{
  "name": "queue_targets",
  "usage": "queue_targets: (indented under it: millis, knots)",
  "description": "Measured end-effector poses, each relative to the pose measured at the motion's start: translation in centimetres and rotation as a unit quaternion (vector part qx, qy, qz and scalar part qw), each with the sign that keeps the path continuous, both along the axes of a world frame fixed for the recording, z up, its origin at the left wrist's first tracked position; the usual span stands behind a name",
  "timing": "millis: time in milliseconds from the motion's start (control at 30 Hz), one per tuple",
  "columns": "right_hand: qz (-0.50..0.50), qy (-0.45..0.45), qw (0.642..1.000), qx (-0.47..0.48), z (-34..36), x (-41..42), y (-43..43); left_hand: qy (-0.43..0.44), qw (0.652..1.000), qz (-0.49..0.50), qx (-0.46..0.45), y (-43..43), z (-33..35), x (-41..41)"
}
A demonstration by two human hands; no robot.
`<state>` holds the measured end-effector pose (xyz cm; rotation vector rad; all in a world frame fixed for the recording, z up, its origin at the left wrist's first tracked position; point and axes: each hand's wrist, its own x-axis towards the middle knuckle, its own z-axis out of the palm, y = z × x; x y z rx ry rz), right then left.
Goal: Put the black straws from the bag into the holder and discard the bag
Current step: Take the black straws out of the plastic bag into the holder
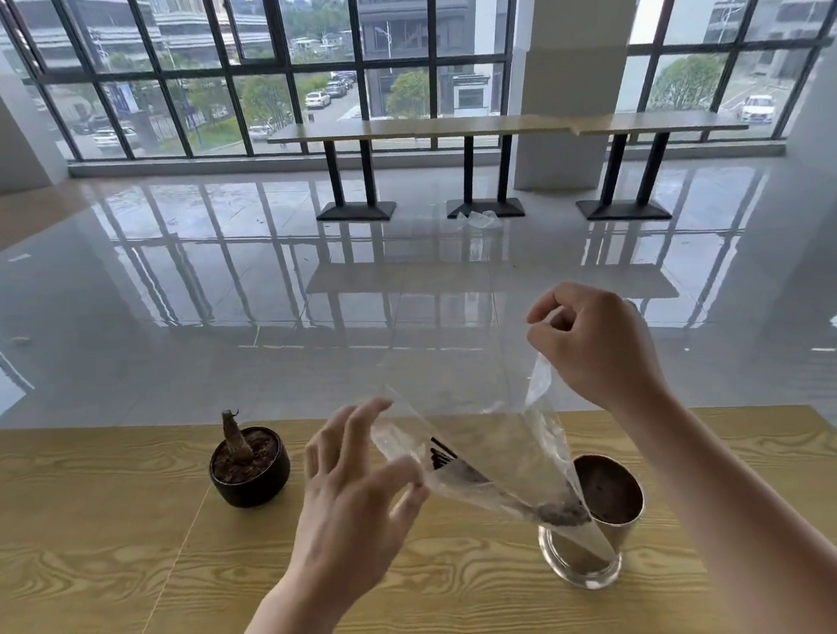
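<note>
Right hand [596, 344] pinches a clear bag [491, 443] of black straws [460, 467] tilted above the holder [612, 498]; left hand [357, 493], fingers spread, touches the bag's left edge.

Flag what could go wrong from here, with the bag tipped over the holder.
1. The bag mouth sits at the holder rim rather than clearly inside it, so the black straws might spill onto the table.
2. The right hand only pinches a corner, and the left hand looks loose; the bag could slip.
</note>
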<state>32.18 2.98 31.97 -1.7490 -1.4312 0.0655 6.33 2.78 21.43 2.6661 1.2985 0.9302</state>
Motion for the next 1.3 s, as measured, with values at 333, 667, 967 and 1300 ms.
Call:
queue_targets:
  millis: [333,667,967,1300]
  knots:
    - [0.138,0.279,0.95,-0.005,-3.5,2.5,-1.2,-0.151,0.984,-0.023,-0.096,1.2,3.1,2.7]
    - [0.17,0.285,0.917,-0.223,-16.3,2.3,-7.4,-0.096,0.992,-0.007,-0.077,3.0,5.2,2.4]
    - [0.135,0.281,0.946,-0.086,-14.8,-1.3,-5.2,-0.185,0.978,0.08,-0.046,3.8,5.2,-0.3]
    - [0.149,0.102,0.982,-0.056,-6.1,-1.0,-1.6,-0.332,0.914,0.225,-0.054,4.1,-0.1,-4.1]
